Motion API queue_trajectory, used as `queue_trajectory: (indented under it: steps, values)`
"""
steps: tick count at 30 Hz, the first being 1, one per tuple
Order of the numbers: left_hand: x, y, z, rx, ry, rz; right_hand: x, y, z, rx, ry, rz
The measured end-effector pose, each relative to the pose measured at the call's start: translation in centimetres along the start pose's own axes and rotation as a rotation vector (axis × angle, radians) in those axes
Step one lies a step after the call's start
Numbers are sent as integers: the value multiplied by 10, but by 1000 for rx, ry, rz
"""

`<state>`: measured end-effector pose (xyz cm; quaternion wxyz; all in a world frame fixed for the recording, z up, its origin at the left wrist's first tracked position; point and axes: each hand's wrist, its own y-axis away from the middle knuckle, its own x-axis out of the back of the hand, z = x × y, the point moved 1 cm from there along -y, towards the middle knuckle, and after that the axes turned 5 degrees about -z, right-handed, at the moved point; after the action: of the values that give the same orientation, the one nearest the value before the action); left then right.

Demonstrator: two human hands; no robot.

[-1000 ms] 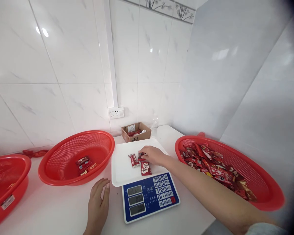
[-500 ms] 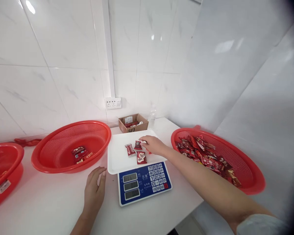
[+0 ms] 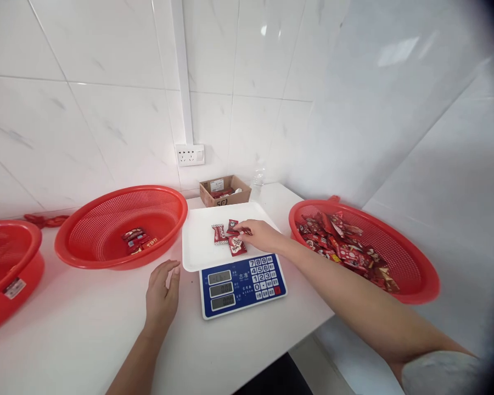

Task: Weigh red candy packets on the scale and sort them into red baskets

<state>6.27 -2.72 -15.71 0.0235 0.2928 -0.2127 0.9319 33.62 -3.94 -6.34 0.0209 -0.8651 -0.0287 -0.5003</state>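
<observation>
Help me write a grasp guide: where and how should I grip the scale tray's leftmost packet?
Pinch the leftmost packet across its middle, probably from above left: it runs lengthwise away from the viewer, left edge free, while the right hand and other packets crowd its right.

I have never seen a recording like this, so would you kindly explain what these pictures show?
There is no robot: these are a person's bare hands, and every picture comes from one camera worn on the head, looking forward and down. On the white table stands a scale, whose white tray bears small red packets. The right hand is over the tray and appears to pinch another packet; the left hand, beside the scale, holds nothing visible. Red baskets stand to both sides, a cardboard box behind.
</observation>
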Motion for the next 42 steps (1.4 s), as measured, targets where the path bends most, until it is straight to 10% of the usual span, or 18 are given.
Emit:
queue_trajectory:
  steps: [28,35,42]
  values:
    - [0,-1,-1,3,4,2,-11,13,-9,6,54,-142]
    - [-1,0,-4,15,20,2,-5,-3,-21,55,149,0]
    - [-1,-2,-4,42,20,-7,-11,-28,-25,170,366,-127]
